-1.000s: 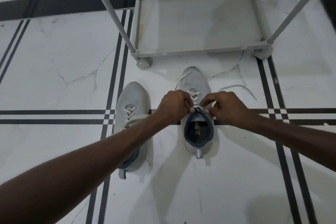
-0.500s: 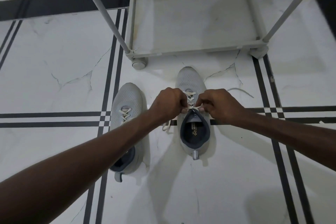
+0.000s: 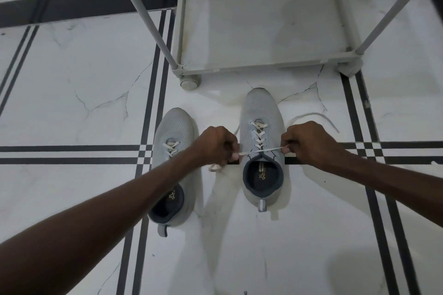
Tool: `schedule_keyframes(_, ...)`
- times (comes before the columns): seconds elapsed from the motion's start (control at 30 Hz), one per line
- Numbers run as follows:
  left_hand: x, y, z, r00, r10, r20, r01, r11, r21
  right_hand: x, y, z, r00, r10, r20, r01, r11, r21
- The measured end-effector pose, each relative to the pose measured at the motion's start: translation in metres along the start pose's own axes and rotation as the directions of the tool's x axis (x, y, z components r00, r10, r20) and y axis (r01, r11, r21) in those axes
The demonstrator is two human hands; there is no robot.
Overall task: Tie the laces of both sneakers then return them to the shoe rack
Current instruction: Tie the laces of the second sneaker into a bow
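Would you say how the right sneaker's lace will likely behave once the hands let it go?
Probably floppy: the lace is straight only between the left hand and right hand; its free ends curl on the floor. Released, it should slacken.

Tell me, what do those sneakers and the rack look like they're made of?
Sneakers: pale grey knit mesh, judging by the tiny perforations, with flat off-white woven laces. Shoe rack: smooth matte grey tubes, metal or plastic, unclear which.

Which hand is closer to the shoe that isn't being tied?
Left. The left hand sits right beside the other sneaker; the right hand is across the sneaker being laced.
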State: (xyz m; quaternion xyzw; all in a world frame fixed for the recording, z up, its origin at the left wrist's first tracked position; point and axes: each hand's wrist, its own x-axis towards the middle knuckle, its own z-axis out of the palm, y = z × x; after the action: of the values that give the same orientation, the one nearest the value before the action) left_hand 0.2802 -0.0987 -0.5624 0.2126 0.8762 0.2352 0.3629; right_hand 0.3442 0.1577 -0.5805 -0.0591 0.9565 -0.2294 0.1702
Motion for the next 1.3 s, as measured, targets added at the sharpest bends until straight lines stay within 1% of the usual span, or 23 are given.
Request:
schedule_keyframes(0.1,-0.008,-0.016,-0.019,0.995,-0.007,0.101,0.028,0.978,-0.208,-0.007,0.007,-0.021,0.999,-0.032,0.038,0.035,0.997,-0.068)
schedule_keyframes(0.17,-0.015,-0.023,-0.034,0.985,0.014,0.171,0.035,0.960,-0.277,-0.015,0.007,-0.037,0.997,-0.024,0.069,0.026,0.999,-0.029)
schedule_keyframes(0.2,-0.019,-0.023,-0.041,0.978,0.025,0.208,0.043,0.947,-0.317,-0.017,0.005,-0.044,0.995,-0.013,0.096,0.010,1.000,0.029)
schedule_keyframes(0.27,-0.025,-0.018,-0.052,0.970,0.063,0.234,0.049,0.895,-0.444,-0.020,-0.002,-0.056,0.982,0.007,0.189,-0.049,0.975,0.219)
schedule_keyframes(0.33,-0.027,-0.008,-0.058,0.969,0.118,0.219,0.028,0.823,-0.568,-0.021,-0.009,-0.065,0.955,-0.019,0.296,-0.118,0.891,0.438)
schedule_keyframes(0.4,-0.023,0.001,-0.056,0.965,0.181,0.189,-0.009,0.746,-0.666,-0.019,-0.010,-0.072,0.942,-0.070,0.327,-0.138,0.809,0.572)
schedule_keyframes(0.5,-0.012,0.013,-0.040,0.961,0.228,0.155,-0.014,0.600,-0.800,-0.015,-0.012,-0.066,0.949,-0.110,0.296,-0.130,0.717,0.684)
schedule_keyframes(0.57,-0.004,0.020,-0.028,0.972,0.195,0.134,0.011,0.531,-0.848,-0.013,-0.019,-0.053,0.960,-0.102,0.260,-0.145,0.613,0.777)
schedule_keyframes(0.63,0.002,0.027,-0.018,0.989,0.112,0.099,0.027,0.516,-0.856,-0.012,-0.028,-0.039,0.977,-0.057,0.205,-0.148,0.511,0.847)
schedule_keyframes(0.7,0.009,0.032,-0.011,0.999,-0.014,0.052,0.052,0.531,-0.846,-0.010,-0.034,-0.029,0.990,0.013,0.141,-0.129,0.486,0.864)
schedule_keyframes(0.77,0.016,0.035,-0.003,0.992,-0.122,-0.025,0.052,0.586,-0.808,-0.008,-0.039,-0.025,0.992,0.093,0.084,-0.120,0.502,0.856)
schedule_keyframes(0.83,0.021,0.036,0.003,0.986,-0.158,-0.051,0.059,0.620,-0.782,-0.007,-0.043,-0.023,0.988,0.152,0.017,-0.099,0.554,0.826)
schedule_keyframes(0.93,0.024,0.036,0.002,0.993,-0.118,0.021,0.091,0.624,-0.776,-0.005,-0.048,-0.019,0.986,0.151,-0.077,-0.049,0.689,0.723)
schedule_keyframes(1.0,0.023,0.037,-0.001,0.995,-0.085,0.058,0.098,0.633,-0.768,-0.004,-0.049,-0.017,0.983,0.133,-0.123,-0.022,0.759,0.651)
schedule_keyframes(1.07,0.023,0.038,-0.002,0.994,-0.097,0.056,0.105,0.615,-0.782,-0.004,-0.052,-0.015,0.981,0.121,-0.149,-0.008,0.801,0.599)
schedule_keyframes(1.17,0.025,0.037,0.000,0.990,-0.136,0.050,0.117,0.555,-0.824,-0.003,-0.055,-0.016,0.980,0.114,-0.163,-0.003,0.830,0.557)
schedule_keyframes(1.3,0.024,0.033,0.005,0.989,-0.088,0.117,0.146,0.507,-0.850,0.000,-0.054,-0.016,0.976,0.103,-0.194,0.017,0.847,0.532)
